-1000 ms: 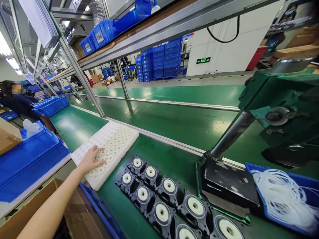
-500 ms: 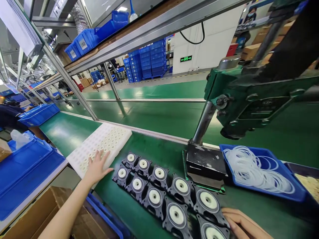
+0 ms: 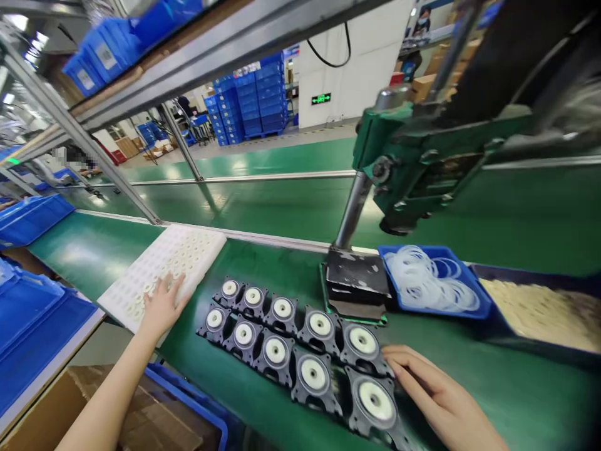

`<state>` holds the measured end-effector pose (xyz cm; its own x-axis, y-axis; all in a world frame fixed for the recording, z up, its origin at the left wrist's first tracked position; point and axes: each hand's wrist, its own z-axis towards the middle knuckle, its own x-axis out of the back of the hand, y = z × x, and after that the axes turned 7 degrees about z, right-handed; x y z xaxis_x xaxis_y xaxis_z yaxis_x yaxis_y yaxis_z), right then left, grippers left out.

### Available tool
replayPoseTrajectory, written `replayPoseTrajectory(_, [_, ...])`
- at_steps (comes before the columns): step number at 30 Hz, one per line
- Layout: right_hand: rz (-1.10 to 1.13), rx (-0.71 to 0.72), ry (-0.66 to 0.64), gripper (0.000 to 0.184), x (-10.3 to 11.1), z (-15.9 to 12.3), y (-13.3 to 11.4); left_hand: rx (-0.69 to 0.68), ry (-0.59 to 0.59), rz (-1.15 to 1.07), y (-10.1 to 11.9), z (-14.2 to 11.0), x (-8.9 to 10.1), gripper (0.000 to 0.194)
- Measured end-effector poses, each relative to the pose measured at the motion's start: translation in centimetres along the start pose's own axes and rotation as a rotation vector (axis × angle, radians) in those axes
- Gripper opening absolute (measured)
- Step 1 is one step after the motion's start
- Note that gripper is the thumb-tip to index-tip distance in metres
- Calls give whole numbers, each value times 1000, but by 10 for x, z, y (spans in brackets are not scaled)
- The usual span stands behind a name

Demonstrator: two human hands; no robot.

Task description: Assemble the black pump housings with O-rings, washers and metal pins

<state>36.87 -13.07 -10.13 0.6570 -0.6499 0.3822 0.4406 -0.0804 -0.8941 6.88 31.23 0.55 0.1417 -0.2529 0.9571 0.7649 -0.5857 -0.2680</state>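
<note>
My left hand (image 3: 163,305) lies with fingers spread on a white foam tray (image 3: 113,299), over its pockets of small cream rings (image 3: 181,255). In front of me, two rows of black square frames (image 3: 315,399) lie side by side, each with a round white disc (image 3: 374,401) in its centre. At the right end of the rows is my right hand (image 3: 439,391). Its fingers are held close together, their tips against the edge of the last far-row frame (image 3: 370,363). The underside of that grip is hidden.
A green press (image 3: 404,169) on a black base (image 3: 357,275) stands behind the frames. To its right are a blue bin (image 3: 479,307) of clear rings and a dark bin (image 3: 498,332) of cream pieces. A cardboard box (image 3: 136,407) and blue bins (image 3: 42,326) are at left.
My view has swung right and down, so the bench things sit further left and more of the right hand shows. Both hands keep nearly the same places on the tray and frames.
</note>
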Motion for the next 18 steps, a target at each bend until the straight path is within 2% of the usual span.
replayPoseTrajectory(2, [34, -51, 12, 29, -2, 2, -7, -39, 58, -96, 15, -6, 15, 65])
replayPoseTrajectory(3, [61, -80, 24, 29, -3, 3, -9, -107, 88, -181, 26, -12, 25, 65])
replayPoseTrajectory(4, [97, -108, 40, 29, -4, 3, -10, -227, 114, -296, 38, -19, 37, 65])
replayPoseTrajectory(6, [166, -135, 95, 29, -4, 2, -14, -524, 91, -430, 67, -37, 62, 69])
replayPoseTrajectory(8, [187, -102, 121, 33, 0, -1, -22, -760, 46, -384, 101, -59, 83, 79])
replayPoseTrajectory(10, [114, -26, 36, 52, 7, -7, -35, -918, 34, -286, 138, -78, 94, 94])
replayPoseTrajectory(13, [-81, 65, -221, 103, 11, -14, -58, -1070, 118, -207, 191, -96, 90, 106])
replayPoseTrajectory(14, [-136, 92, -272, 110, 8, -16, -64, -1103, 172, -202, 206, -98, 84, 106])
replayPoseTrajectory(16, [-231, 163, -263, 99, -1, -16, -70, -1151, 297, -214, 230, -97, 67, 100])
replayPoseTrajectory(18, [-289, 212, -190, 99, -9, -13, -72, -1174, 404, -258, 245, -91, 46, 90])
